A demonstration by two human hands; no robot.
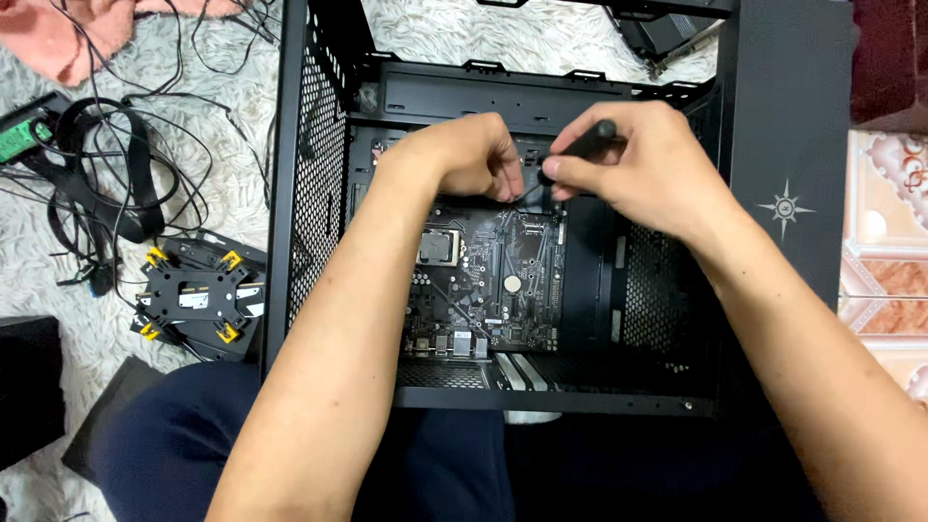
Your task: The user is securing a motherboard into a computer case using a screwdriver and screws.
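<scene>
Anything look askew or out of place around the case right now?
Inside the black case the motherboard sits flat and square, with no visible damage. The oddity lies outside it: a cooler bracket with yellow clips and a tangle of black cables lie loose on the white rug.

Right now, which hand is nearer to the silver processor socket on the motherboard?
Left. The left hand is just above the processor socket, over the board's upper edge. The right hand, holding a black screwdriver, is farther off, up and to the socket's right.
</scene>
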